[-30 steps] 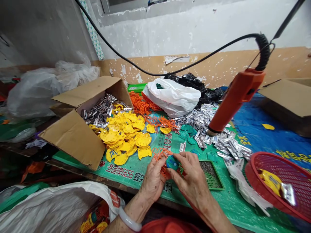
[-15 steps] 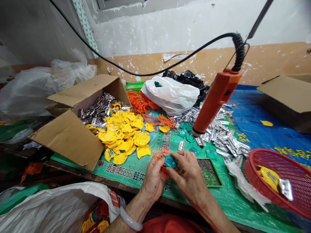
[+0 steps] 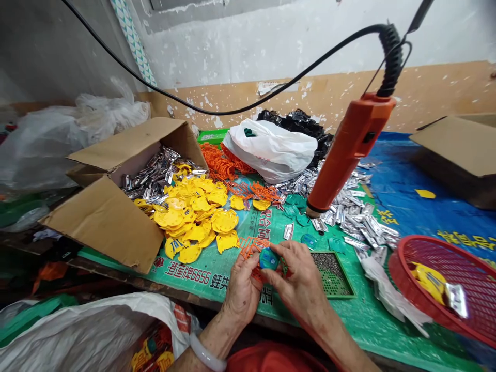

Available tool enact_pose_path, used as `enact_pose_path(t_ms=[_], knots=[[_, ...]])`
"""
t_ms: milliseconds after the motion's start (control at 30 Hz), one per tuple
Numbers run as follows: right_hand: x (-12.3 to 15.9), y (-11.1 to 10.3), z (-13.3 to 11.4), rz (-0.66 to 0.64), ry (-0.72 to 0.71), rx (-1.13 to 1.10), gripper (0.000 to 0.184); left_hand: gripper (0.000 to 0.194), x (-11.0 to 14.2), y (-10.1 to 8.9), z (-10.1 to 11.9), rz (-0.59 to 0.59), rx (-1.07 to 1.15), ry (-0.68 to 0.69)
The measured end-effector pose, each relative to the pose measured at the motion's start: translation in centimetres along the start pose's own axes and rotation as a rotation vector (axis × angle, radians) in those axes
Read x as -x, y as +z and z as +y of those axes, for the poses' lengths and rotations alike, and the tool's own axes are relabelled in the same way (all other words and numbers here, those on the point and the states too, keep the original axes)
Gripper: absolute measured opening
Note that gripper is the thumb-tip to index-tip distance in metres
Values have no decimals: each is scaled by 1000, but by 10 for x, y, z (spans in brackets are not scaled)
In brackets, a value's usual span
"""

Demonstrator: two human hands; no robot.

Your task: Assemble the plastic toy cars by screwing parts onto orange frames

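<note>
My left hand (image 3: 242, 289) grips a thin orange plastic lattice piece (image 3: 251, 250) at the front of the mat. My right hand (image 3: 298, 281) pinches a round blue-green plastic piece (image 3: 269, 258) against that lattice, and the fingers of both hands nearly meet around it. Part of the lattice is hidden behind my fingers. A pale bangle (image 3: 205, 353) circles my left wrist. Beyond my hands, a heap of yellow plastic pieces (image 3: 194, 219) spreads over the green printed mat (image 3: 228, 276).
An open cardboard box (image 3: 104, 222) holds silver foil pieces at left. A hanging orange power tool (image 3: 351, 155) on a coiled cable sits above loose silver pieces. A green mesh tray (image 3: 333, 276) lies right of my hands, and a red basket (image 3: 426, 253) stands further right.
The whole view has shifted slightly as my head moved. My hands stay close together, and the blue-green piece has shifted a little against the orange lattice.
</note>
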State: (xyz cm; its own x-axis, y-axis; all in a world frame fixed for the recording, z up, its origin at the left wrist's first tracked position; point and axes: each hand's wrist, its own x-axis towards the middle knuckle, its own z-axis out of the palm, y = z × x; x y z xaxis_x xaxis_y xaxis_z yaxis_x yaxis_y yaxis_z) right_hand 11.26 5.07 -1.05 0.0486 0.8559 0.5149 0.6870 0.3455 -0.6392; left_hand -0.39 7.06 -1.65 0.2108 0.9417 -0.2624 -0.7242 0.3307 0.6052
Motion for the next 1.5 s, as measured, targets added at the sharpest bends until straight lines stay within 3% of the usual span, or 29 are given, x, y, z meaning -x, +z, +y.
enact_pose_path(t_ms=[500, 633, 733, 900, 1167, 1367, 1500], knots=[[2, 1, -2, 3, 30, -19, 28, 25, 7, 7, 4, -1, 8, -78], [8, 4, -4, 24, 31, 39, 29, 28, 9, 9, 3, 21, -11, -72], [14, 8, -6, 17, 82, -37, 36, 30, 9, 10, 4, 0, -27, -73], [22, 9, -8, 127, 138, -130, 39, 29, 9, 10, 9, -49, -104, -112], [22, 1, -8, 138, -45, 2, 30, 27, 12, 8, 7, -65, -128, -50], [22, -4, -9, 70, -76, 6, 33, 32, 14, 10, 7, -58, -113, -64], [23, -5, -9, 59, -79, -15, 33, 24, 15, 10, 6, -50, -86, -102]])
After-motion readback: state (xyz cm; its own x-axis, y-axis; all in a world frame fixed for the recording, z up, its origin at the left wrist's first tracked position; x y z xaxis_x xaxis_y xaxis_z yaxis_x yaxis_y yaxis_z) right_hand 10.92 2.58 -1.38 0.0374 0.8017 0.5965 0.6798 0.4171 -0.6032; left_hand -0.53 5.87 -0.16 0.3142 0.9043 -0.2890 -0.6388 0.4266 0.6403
